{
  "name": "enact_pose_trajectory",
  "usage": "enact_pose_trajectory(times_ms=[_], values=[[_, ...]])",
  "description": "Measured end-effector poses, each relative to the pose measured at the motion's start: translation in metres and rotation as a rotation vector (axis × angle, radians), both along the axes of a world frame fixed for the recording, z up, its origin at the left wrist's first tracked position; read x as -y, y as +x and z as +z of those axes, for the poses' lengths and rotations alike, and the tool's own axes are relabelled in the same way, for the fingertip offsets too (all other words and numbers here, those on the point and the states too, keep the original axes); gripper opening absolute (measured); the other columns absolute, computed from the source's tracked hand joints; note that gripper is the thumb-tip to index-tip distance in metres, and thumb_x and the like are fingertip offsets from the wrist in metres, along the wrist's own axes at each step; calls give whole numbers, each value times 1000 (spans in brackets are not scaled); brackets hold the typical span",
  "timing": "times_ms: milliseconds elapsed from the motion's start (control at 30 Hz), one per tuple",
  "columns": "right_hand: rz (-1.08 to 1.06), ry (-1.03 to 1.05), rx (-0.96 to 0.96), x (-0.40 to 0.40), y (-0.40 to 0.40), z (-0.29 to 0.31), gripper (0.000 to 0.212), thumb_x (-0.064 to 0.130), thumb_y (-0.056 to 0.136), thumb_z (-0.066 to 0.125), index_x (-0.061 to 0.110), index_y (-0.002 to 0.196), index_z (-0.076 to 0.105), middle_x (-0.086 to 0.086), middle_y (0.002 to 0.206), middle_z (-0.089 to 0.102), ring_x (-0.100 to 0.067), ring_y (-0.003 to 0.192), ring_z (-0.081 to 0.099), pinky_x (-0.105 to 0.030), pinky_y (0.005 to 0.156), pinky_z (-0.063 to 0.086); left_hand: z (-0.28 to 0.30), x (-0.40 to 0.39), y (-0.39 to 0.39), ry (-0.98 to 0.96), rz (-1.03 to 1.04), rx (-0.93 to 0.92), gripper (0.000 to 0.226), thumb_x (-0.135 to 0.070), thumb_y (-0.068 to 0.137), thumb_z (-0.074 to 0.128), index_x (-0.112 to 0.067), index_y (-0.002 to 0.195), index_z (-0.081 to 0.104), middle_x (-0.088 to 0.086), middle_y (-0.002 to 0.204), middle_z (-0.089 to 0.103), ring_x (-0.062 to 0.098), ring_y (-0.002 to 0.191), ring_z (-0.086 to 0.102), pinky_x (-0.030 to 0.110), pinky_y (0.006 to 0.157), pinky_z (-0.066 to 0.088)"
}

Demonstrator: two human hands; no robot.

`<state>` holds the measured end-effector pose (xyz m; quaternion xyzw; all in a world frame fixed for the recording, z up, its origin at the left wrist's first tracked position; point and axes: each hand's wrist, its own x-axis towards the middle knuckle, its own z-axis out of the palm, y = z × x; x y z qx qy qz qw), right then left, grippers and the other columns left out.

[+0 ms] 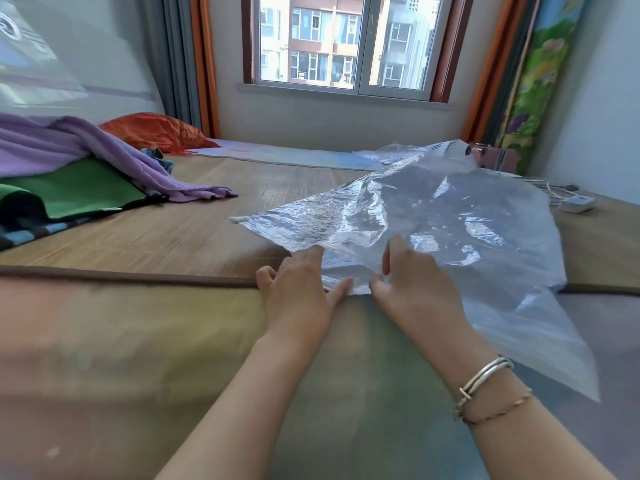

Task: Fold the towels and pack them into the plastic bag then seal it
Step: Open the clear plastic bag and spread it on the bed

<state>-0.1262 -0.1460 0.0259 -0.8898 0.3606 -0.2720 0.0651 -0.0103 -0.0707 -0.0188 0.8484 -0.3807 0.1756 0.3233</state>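
Pinching the near edge of the plastic bag [433, 216] in both my left hand [298, 289] and right hand [412, 282] over the bed [194, 233], I judge the film light, limp, slippery, best gripped at its mouth edges.

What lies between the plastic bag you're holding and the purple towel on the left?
In the head view, only bare woven mat separates the plastic bag from the purple towel; nothing sits on that stretch.
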Motion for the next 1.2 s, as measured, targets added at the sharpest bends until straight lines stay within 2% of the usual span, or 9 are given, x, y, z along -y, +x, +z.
enact_pose_trajectory(times_ms=[267, 367, 433, 533, 633, 767, 867, 1067, 1200], values=[[103, -287, 409, 1, 7, 38, 16, 8, 82, 55, 15, 75, 43, -4, 65, 52, -30, 66, 52, -35, 57, 39, 14, -9, 8, 157, 174, 44, 54, -36, 96, 51, -35, 144, 24, -8, 150, 27, 15, 135, 27, 46, 105, 23], [147, -256, 486, 4, 12, 48, 20, 9, 83, 59, 15, 73, 43, -1, 62, 52, -28, 60, 57, -40, 57, 47, 19, -13, 16, 117, 219, -6, 50, -24, 92, 57, -41, 136, 40, -9, 152, 24, 14, 137, 22, 47, 107, 19], [164, -149, 481, 6, 17, 48, 21, 16, 84, 62, 15, 73, 45, 0, 62, 53, -26, 59, 60, -42, 59, 50, 27, -11, 11, 9, 162, -180, 33, -36, 93, 55, -42, 125, 54, -10, 148, 34, 13, 139, 22, 48, 109, 16], [141, -43, 397, 4, 22, 43, 24, 29, 86, 64, 17, 74, 46, 2, 67, 57, -24, 68, 62, -34, 62, 45, 37, 1, -5, -5, 12, -479, 52, -73, 85, 42, -45, 126, 55, -5, 155, 28, 25, 146, 9, 57, 113, 2], [76, -26, 159, -3, 21, 36, 22, 36, 85, 60, 17, 86, 48, -1, 82, 60, -25, 82, 58, -32, 67, 40, 28, 8, -9, 217, 1, -420, 69, -80, 76, 43, -47, 137, 41, 3, 163, -9, 36, 146, -19, 64, 109, -13], [57, 54, -179, -8, 15, 24, 32, 47, 82, 57, 17, 93, 51, -3, 89, 58, -25, 89, 56, -30, 67, 37, 12, 6, -1, 319, 58, -345, 72, -78, 73, 46, -44, 136, 41, 7, 162, -3, 41, 141, -30, 67, 106, -15], [77, 89, -234, -4, 11, 17, 29, 42, 87, 55, 18, 71, 52, 0, 71, 52, -23, 77, 52, -28, 56, 31, 5, 3, -1, 336, 70, -256, 80, -84, 71, 42, -41, 139, 38, 9, 162, -1, 40, 138, -35, 68, 105, -16], [75, 9, 96, 13, 8, 28, 33, 27, 94, 51, 6, 70, 61, -9, 66, 55, -32, 77, 59, -32, 66, 42, 5, -5, 6, 305, 41, -241, 97, -94, 63, 33, -45, 146, 30, 8, 158, -25, 24, 134, -45, 67, 106, -17], [113, -97, 430, 15, 2, 49, 37, 27, 97, 52, 2, 71, 58, -12, 56, 58, -30, 59, 61, -39, 66, 49, 3, -11, 15, 341, 99, -54, 87, -89, 69, 35, -44, 143, 35, 6, 155, -34, 20, 129, -51, 63, 101, -26]])
